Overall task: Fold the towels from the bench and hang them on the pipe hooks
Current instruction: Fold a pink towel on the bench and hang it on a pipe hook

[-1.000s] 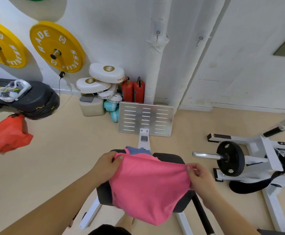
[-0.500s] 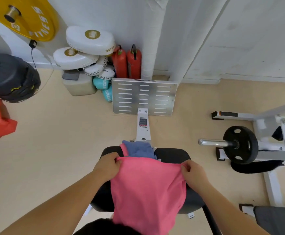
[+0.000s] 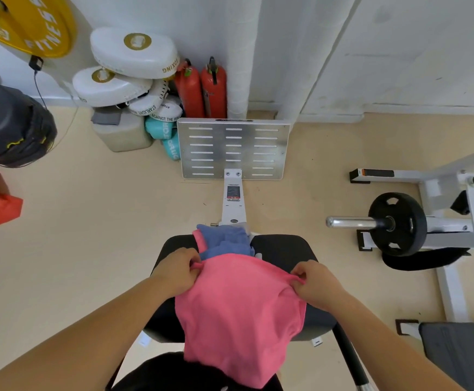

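Pinching the pink towel (image 3: 238,314) along its top edge, one corner in each hand. My left hand (image 3: 178,270) has thumb and fingers curled onto the left corner, and a small roll of cloth pokes out between them. My right hand (image 3: 316,282) nips the right corner the same way, fingers bent round a little fold. The towel runs taut between my two hands and drapes down from them toward my body. It covers the middle of the black padded table (image 3: 283,246), and its lower edge hangs past the near side over dark fabric at the bottom of my view.

Just beyond my left hand, close to the fingertips, sits the blue towel (image 3: 224,242). It is bunched up at the far end of the table, with a strip of another pink cloth (image 3: 199,239) tucked along its left side.

Farther out past both hands lies a slotted metal footplate (image 3: 233,149) on the floor. Behind it a white wrapped pipe (image 3: 243,52) climbs the wall, with two red fire extinguishers (image 3: 202,88) standing just left of it. Well off to the right of my right hand, a black weight plate (image 3: 398,224) sits on a chrome bar.
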A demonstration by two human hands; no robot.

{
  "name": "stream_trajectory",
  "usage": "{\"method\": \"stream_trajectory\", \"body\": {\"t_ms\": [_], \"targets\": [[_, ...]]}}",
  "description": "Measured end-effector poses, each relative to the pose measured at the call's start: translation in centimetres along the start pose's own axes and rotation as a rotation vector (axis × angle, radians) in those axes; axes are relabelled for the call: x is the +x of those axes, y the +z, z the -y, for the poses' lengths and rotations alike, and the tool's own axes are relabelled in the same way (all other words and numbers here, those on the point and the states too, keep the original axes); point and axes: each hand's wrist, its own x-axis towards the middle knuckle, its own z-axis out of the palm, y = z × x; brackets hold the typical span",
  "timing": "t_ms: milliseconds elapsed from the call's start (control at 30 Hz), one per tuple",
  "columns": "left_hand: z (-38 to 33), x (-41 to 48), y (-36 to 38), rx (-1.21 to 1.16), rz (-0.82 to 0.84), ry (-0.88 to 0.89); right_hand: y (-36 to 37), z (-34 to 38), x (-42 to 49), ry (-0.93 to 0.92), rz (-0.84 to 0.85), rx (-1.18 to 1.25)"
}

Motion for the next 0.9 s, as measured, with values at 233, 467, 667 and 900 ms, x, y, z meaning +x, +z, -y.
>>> {"method": "stream_trajectory", "body": {"t_ms": [233,467,667,900], "targets": [[-0.2,-3.2,-0.4,-0.393,-0.083,-0.071,-0.8,0.3,-1.9,-0.063,-0.222,0.417],[0.5,-4.6,-0.7,-0.318,-0.017,0.075,-1.4,0.3,-3.2,-0.011,-0.288,0.502],[0.2,-1.4,-0.9,-0.16,-0.003,0.108,-1.6,1.6,-3.3,-0.009,-0.255,0.409],[-0.3,0.6,-0.3,-0.005,0.078,0.096,-1.0,1.7,-3.1,0.053,-0.229,0.411]]}}
